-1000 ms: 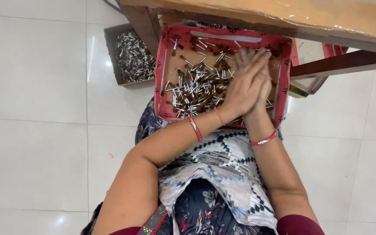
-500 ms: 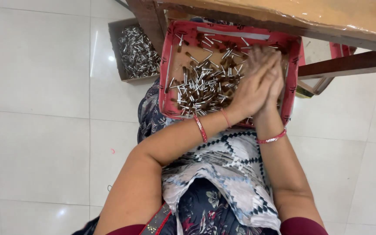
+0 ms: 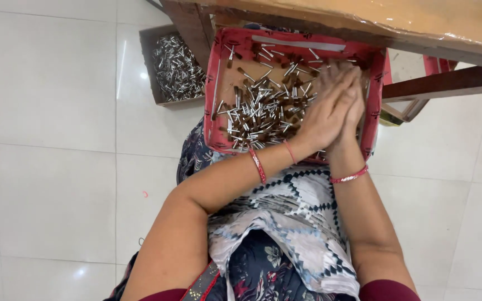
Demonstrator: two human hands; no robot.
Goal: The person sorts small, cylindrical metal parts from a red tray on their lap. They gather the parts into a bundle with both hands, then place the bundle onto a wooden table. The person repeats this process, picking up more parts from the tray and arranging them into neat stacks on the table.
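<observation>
Seen from above, looking down at a lap draped in patterned blue, white and black cloth (image 3: 285, 223), with two bare forearms reaching forward, each wearing a thin red bangle.

Resting on the lap: a shallow red rectangular cardboard tray (image 3: 214, 89), the landmark for everything else here.

Inside the tray, toward its right side: left hand (image 3: 322, 114) and right hand (image 3: 355, 106) pressed together palm to palm, fingers straight and pointing away. Possibly something cupped or rolled between the palms; impossible to tell, since nothing shows between them.

Across the tray's middle and left: a loose heap of small silver metal tubes with dark brown ends (image 3: 258, 114), thinning out to scattered single pieces toward the far wall.

Handling, as a judgement: each piece light, rigid, smooth and apt to roll or slip; easily scooped by the handful from the heap, or pinched one at a time at mid-length between thumb and fingertip. Probably not fragile.

On the white tiled floor (image 3: 46, 167), just left of the tray's far corner: a brown cardboard box of similar silver pieces (image 3: 177, 67).

Beyond and above the tray: the edge of a wooden table wrapped in clear plastic (image 3: 397, 22), its dark wooden legs and rail crossing past the tray's far right corner.
</observation>
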